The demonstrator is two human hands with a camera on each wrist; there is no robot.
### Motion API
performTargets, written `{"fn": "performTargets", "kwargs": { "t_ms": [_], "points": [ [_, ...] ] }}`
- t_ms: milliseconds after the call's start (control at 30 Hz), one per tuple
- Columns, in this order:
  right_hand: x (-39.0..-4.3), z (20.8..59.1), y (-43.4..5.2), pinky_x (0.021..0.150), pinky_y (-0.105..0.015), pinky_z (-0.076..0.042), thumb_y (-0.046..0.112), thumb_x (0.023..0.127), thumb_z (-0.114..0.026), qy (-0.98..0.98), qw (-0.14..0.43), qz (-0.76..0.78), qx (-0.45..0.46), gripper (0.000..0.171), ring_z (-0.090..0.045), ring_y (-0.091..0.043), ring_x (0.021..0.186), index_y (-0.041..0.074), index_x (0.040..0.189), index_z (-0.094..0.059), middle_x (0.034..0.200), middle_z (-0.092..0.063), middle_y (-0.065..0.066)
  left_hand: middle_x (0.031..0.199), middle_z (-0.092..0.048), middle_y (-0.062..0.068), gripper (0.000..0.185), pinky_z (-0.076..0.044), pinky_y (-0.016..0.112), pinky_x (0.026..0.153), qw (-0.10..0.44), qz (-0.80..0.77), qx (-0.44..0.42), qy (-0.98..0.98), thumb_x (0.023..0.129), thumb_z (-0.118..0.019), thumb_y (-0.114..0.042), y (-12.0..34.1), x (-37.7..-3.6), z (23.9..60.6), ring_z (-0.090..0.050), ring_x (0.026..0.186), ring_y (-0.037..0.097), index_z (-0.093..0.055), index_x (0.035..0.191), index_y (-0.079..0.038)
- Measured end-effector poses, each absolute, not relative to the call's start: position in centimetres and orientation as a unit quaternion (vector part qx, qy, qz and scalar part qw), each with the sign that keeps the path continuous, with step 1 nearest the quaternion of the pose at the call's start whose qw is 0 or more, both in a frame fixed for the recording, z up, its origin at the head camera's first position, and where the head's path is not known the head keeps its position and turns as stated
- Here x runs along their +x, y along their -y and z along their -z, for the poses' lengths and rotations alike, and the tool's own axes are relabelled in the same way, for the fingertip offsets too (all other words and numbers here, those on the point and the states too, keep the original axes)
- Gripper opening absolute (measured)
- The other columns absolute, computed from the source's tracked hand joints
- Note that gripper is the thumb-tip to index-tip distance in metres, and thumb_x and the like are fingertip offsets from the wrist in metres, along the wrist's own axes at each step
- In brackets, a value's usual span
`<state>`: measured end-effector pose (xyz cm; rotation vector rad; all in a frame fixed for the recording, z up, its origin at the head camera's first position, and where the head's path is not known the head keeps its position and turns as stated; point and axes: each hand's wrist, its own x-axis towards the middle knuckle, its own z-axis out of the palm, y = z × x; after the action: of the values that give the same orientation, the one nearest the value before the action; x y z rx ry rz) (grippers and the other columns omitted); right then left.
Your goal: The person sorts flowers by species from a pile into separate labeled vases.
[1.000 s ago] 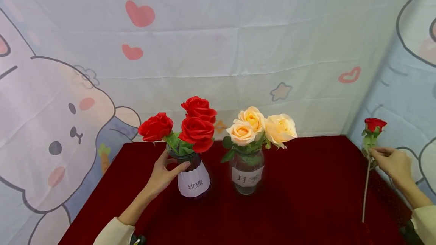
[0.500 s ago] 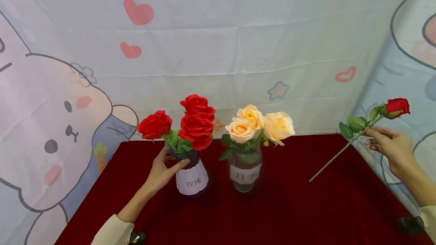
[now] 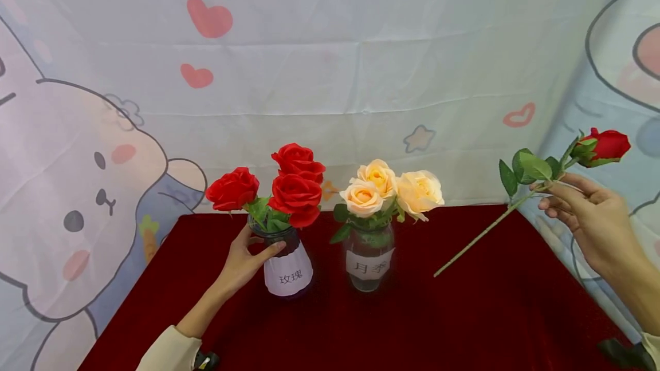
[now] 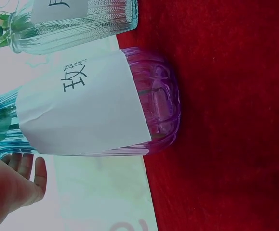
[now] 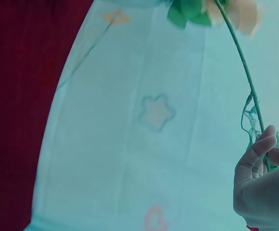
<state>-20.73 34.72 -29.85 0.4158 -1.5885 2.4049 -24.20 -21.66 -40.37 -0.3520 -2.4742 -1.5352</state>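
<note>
— Roses first: where did I have the loose one?

— My right hand (image 3: 593, 219) pinched the single red rose (image 3: 605, 145) just below its leaves, up in the air at the right edge of the desk (image 3: 464, 314). The stem slanted down and left, its tip hanging above the red cloth, well apart from both vases.

— And my left hand?

— My left hand (image 3: 246, 261) was curled round the neck of the purple vase (image 3: 289, 271), the one with the paper label and three red roses (image 3: 289, 185) in it. The clear vase (image 3: 368, 262) with the cream roses (image 3: 392, 188) stood just beside it.

— How did I judge the move should go?

— I reckoned the stem tip wanted leading, not the bloom: turn the rose closer to upright, aim the tip at the gap between the standing red heads, and hold the vase firm so it could not tip. I also thought a grip that high risked letting the long stem swing into the cream roses.
</note>
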Motion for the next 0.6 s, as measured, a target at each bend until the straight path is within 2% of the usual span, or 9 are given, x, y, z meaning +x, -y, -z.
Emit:
{"fn": "performTargets", "kwargs": {
  "t_ms": [167, 367, 600],
  "points": [
    [-19.5, 28.9, -31.9, 0.066, -0.023, -0.059, -0.015, 0.101, -0.043, 0.527, 0.117, -0.817, 0.203, 0.028, -0.075, -0.020, 0.077, -0.003, 0.118, -0.061, 0.095, -0.079, -0.013, 0.144, -0.056, 0.016, 0.063, -0.051, 0.057, 0.099, 0.103, 0.520, -0.121, 0.839, 0.093, -0.075, -0.021, 21.6, -24.3, 40.5, -0.057, 0.124, 0.036, -0.046, 0.148, -0.011],
    [-18.4, 28.6, -28.4, 0.068, -0.025, -0.059, -0.019, 0.099, -0.043, 0.520, 0.115, -0.815, 0.227, 0.027, -0.076, -0.022, 0.080, 0.001, 0.115, -0.050, 0.098, -0.079, -0.015, 0.145, -0.055, 0.015, 0.063, -0.046, 0.060, 0.104, 0.102, 0.522, -0.121, 0.838, 0.093, -0.074, -0.022, 21.6, -24.3, 40.7, -0.053, 0.129, 0.036, -0.045, 0.148, -0.011],
    [-17.3, 27.8, -23.6, 0.073, -0.025, -0.060, -0.015, 0.100, -0.047, 0.584, 0.121, -0.759, 0.261, 0.021, -0.077, -0.018, 0.084, 0.000, 0.110, -0.058, 0.102, -0.079, -0.009, 0.145, -0.056, 0.014, 0.063, -0.050, 0.055, 0.101, 0.109, 0.513, -0.122, 0.842, 0.093, -0.074, -0.023, 21.6, -24.2, 40.6, -0.054, 0.125, 0.034, -0.045, 0.148, -0.012]
  ]
}}
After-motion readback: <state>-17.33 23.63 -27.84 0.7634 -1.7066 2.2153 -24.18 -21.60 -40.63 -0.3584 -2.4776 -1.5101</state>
